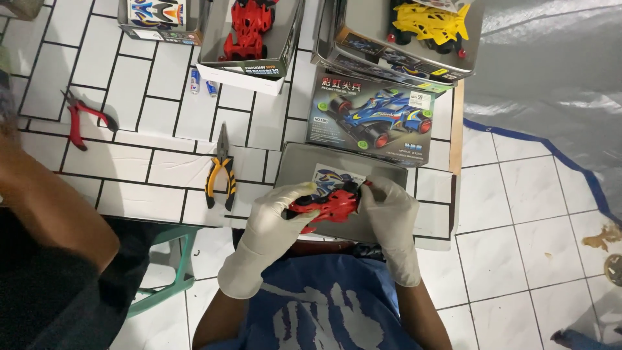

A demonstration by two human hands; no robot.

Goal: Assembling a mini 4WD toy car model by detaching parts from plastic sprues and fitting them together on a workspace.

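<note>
You have the red toy car body [326, 206] pinched between both gloved hands, just above the open grey box tray [295, 167] at the near edge of the bench [129, 97]; your left hand [272, 227] is closed around its left end, thumb on top, and your right hand [391, 210] grips the right end with the fingers curled over it. Keep both grips firm but light, since the shell looks like thin plastic that would flex if squeezed; I would steady it with the left hand and let the right do the fine work, holding the piece over the tray so that anything dropped lands there and not on the floor.

Mind the edges; the tray overhangs the bench's near edge slightly, and the bench's right edge lies close beside your right hand, with the white floor tiles [518, 220] below. The boxed blue racer [376, 120] sits just beyond the tray, and the open boxes with a red car [249, 29] and a yellow car [431, 26] stand farther back, so there is little room ahead. Open bench lies to your left; the yellow-handled pliers [221, 172] lie near, the red-handled cutters [81, 120] well apart, two small batteries [202, 84] farther back. Another person's arm [52, 201] occupies the left margin; keep your elbow clear of it.
</note>
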